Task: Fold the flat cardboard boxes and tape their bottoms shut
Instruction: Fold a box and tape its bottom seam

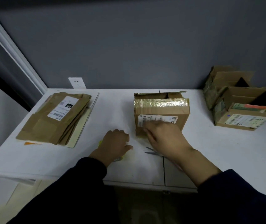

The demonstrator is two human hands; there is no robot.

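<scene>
On table (209,151), box (161,109) touching straight fingers of right hand (164,136), left hand (114,143), hold unclear

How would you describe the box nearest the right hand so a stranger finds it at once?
On the white table, look between the flat stack at left and two open boxes at right. The box stands alone there. Only it has shiny tape across its front.

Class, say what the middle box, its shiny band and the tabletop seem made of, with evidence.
Middle box: brown cardboard, matte, ragged top edge. Shiny band: probably clear plastic tape, glossy, wrinkled glare. Tabletop: white, smooth, perhaps laminate; uncertain.
</scene>
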